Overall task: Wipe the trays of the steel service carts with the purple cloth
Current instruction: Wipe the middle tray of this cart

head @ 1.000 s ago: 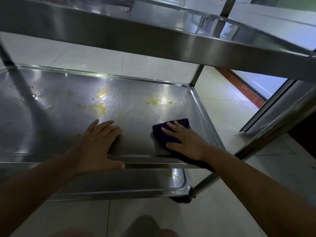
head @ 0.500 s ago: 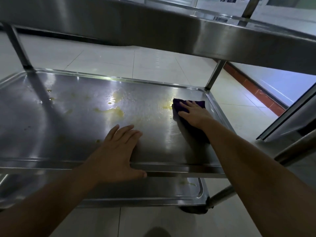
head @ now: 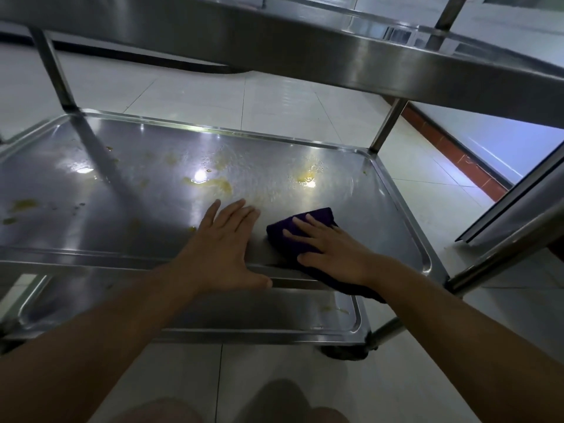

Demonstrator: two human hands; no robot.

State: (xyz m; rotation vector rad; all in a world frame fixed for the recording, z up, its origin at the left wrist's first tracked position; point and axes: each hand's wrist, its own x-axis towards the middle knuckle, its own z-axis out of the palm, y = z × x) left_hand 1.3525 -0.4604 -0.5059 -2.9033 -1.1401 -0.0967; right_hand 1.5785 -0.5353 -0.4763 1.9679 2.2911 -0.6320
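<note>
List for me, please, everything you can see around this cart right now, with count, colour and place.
cart trays: three, steel grey; top tray overhead, middle tray at hand level, bottom tray under it.
cart posts: steel grey, at the corners; one at far left, one at far right.
stains: several, yellowish, spread over the middle tray; one on the bottom tray.
cloth: one, purple, on the middle tray's near right part, draped over its near rim.
wheel: one in view, dark, under the bottom tray's near right corner.
floor: pale tiles, with a reddish strip at right.
left hand: flat on the middle tray, thumb on the near rim.
right hand: pressing flat on the cloth.
</note>
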